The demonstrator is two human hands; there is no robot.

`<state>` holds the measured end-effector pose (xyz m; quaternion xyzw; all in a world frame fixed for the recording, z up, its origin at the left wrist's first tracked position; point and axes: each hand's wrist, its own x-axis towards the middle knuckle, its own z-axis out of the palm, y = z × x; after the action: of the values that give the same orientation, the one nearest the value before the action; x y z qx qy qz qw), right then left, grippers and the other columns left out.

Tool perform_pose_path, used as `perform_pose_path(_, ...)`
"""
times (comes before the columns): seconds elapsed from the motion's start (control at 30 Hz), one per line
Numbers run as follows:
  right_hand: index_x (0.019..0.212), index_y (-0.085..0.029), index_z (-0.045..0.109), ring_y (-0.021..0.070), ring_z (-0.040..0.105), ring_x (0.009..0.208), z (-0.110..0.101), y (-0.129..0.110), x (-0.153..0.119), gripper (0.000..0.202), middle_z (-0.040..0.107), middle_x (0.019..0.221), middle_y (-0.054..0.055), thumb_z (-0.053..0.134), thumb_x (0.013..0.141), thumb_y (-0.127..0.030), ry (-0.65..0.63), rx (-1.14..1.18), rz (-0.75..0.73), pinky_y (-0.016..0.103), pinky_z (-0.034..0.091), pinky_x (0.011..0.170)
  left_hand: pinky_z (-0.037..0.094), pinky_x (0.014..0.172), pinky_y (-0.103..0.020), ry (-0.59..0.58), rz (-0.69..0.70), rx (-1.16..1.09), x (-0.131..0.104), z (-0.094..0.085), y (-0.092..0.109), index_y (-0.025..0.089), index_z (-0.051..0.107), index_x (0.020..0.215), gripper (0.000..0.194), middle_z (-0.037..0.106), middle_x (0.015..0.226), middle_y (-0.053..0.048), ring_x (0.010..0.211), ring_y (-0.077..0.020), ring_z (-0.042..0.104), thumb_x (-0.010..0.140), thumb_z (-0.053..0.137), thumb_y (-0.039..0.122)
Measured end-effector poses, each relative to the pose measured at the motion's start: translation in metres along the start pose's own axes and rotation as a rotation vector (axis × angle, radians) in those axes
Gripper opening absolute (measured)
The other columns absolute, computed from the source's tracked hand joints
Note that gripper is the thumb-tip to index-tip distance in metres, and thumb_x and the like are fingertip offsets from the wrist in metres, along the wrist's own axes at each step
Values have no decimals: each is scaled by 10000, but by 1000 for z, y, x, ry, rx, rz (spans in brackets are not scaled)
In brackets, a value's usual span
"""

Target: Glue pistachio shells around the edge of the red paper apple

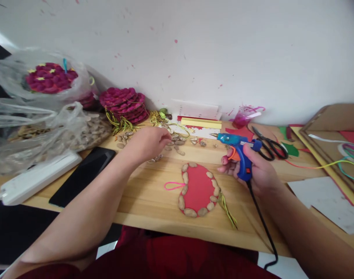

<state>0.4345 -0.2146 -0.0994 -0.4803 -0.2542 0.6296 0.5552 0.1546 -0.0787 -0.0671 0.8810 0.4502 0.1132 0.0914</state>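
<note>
In my right hand (262, 170) is a blue glue gun (242, 155) with an orange trigger, its nozzle pointing left and its black cord hanging down. My left hand (149, 144) is over the loose peanut shells (178, 141), its fingers curled together; whatever they may hold is hidden. Between my hands lies a red gourd-shaped card (197, 188) on the wooden table. Peanut shells line most of its edge, with a gap at the upper right. A pink loop (173, 186) sticks out from its left side and a yellow-green tassel (227, 209) from its right.
Plastic bags (49, 124) of shells, a white power strip (43, 178) and a black phone (85, 174) occupy the left side. Behind are stacked purple shell-covered discs (124, 104) and a purple-stained cup (242, 117). Black scissors (270, 144) and cardboard (334, 118) lie at right.
</note>
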Motion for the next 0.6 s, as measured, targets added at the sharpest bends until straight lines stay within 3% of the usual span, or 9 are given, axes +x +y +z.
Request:
perform_pose_path(0.13,808,-187,751,219,717,642,-8,3,8,400,721,750,69,748,790,-586,-6,-13,-43,324,606,655,372,588,-300,112,-48,-55,1,-5,-3,189,775,765,334,700,644,-39,589,-182,586,918,602,430)
perform_pose_path(0.23,791,-198,759,209,709,599,-10,4,11,387,731,748,69,775,761,-584,9,-14,-44,315,603,640,350,548,-296,288,-110,-192,2,-10,-10,182,740,644,449,617,525,-18,509,-149,519,937,581,483)
perform_pose_path(0.3,788,-202,763,201,703,576,-10,4,10,382,734,751,69,764,771,-584,14,-16,-43,300,595,622,381,558,-279,434,-120,-344,5,-11,-16,176,766,720,359,653,579,-15,543,-139,547,929,611,424)
perform_pose_path(0.37,792,-202,767,196,701,573,-10,4,10,375,729,746,69,724,814,-574,19,-25,-40,289,589,614,426,590,-255,579,-87,-521,7,-13,-22,180,787,933,191,715,714,-17,610,-127,590,889,677,330)
perform_pose_path(0.47,789,-201,770,192,691,566,-10,4,9,385,714,732,70,647,883,-554,38,-41,-29,298,591,624,450,584,-234,727,-40,-753,9,-22,-23,204,742,1127,270,729,789,-13,615,-102,599,880,718,312)
perform_pose_path(0.53,778,-202,767,189,680,560,-9,3,9,403,712,741,80,604,917,-543,47,-41,-23,301,585,615,410,522,-232,770,-15,-827,6,-35,-17,193,759,980,231,677,671,3,535,-82,550,935,674,402)
perform_pose_path(0.6,778,-200,765,184,674,555,-7,2,9,413,713,753,89,576,940,-530,55,-37,-15,293,574,604,349,480,-244,795,61,-834,2,-51,-9,181,743,788,372,602,558,22,477,-64,493,968,623,485)
